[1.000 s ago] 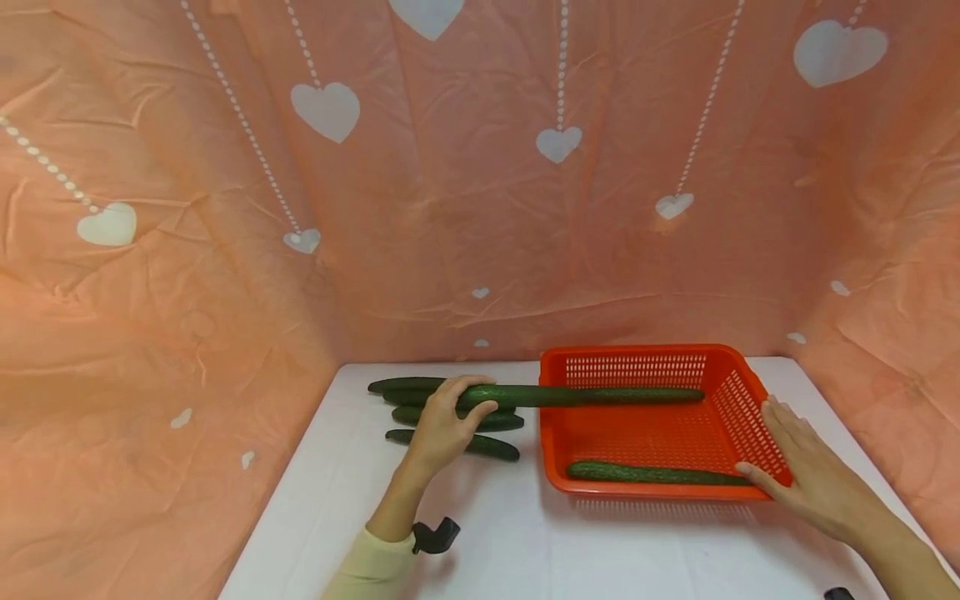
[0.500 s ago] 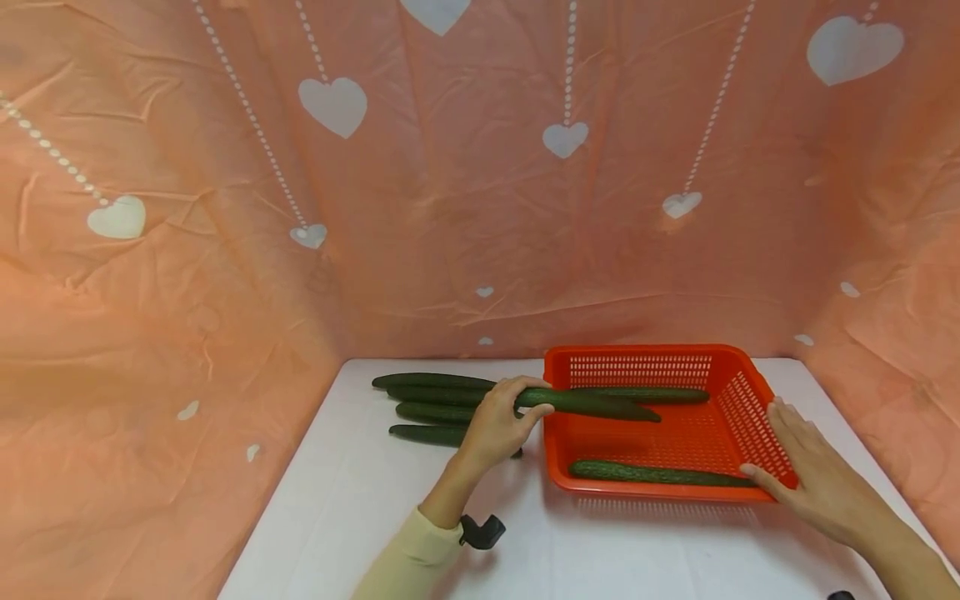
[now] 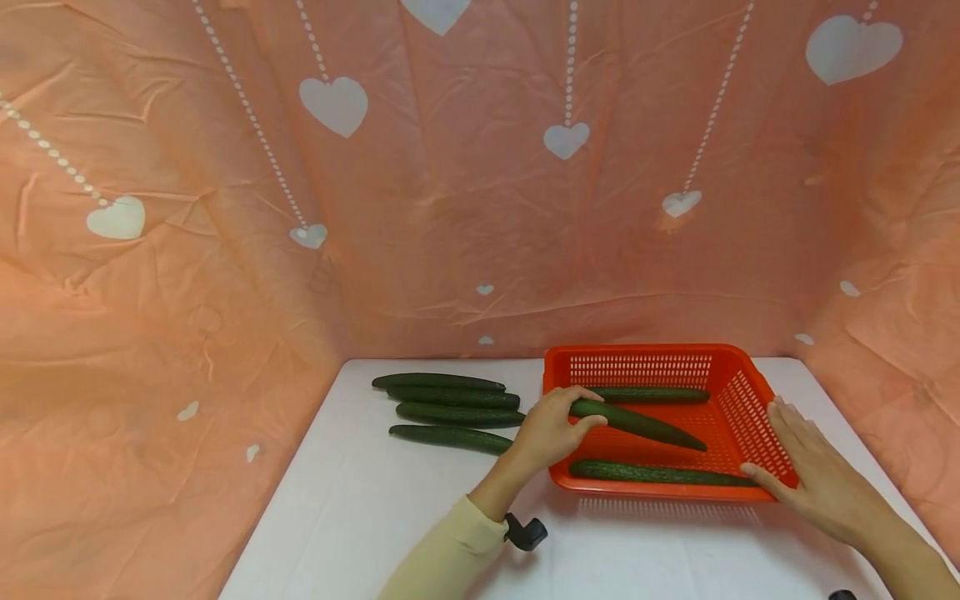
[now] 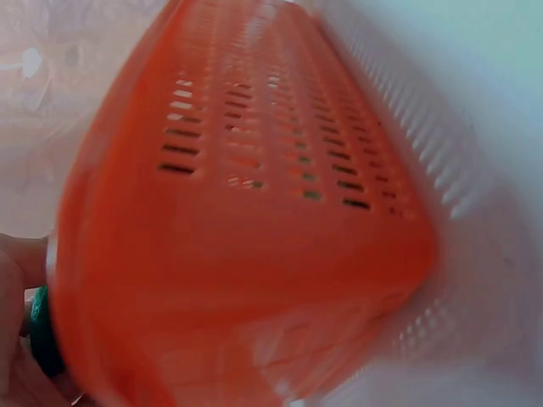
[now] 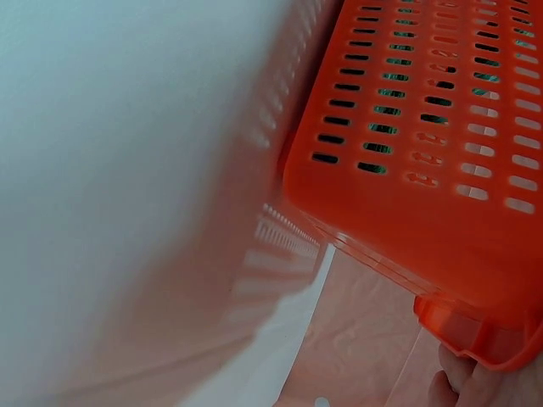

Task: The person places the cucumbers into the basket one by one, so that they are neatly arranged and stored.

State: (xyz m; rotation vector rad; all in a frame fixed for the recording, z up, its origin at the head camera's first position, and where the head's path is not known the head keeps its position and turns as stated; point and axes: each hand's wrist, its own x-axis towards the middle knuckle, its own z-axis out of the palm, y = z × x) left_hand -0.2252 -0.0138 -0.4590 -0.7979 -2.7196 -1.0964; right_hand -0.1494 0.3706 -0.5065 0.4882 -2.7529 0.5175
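My left hand (image 3: 551, 429) grips one end of a dark green cucumber (image 3: 637, 423), which slants down to the right over the inside of a red plastic basket (image 3: 660, 493). In the left wrist view, part of that hand (image 4: 15, 284) and a bit of cucumber (image 4: 44, 331) show behind the basket wall (image 4: 229, 246). One cucumber (image 3: 652, 394) lies along the basket's back, another (image 3: 660, 474) along its front. At the basket's right side rests my right hand (image 3: 825, 479), fingers straight along the rim and thumb spread over the front corner. Its fingers (image 5: 462, 377) appear below the rim in the right wrist view.
Several cucumbers (image 3: 453, 397) lie roughly side by side on the white table (image 3: 360, 508), left of the basket. A peach cloth (image 3: 465, 208) with white hearts hangs behind and along both sides. Black wrist devices (image 3: 527, 533) sit at the wrists.
The left hand has carried its cucumber rightward from above the table cucumbers to over the basket, its far end now tilting down inside. The right hand stays at the basket's right side.
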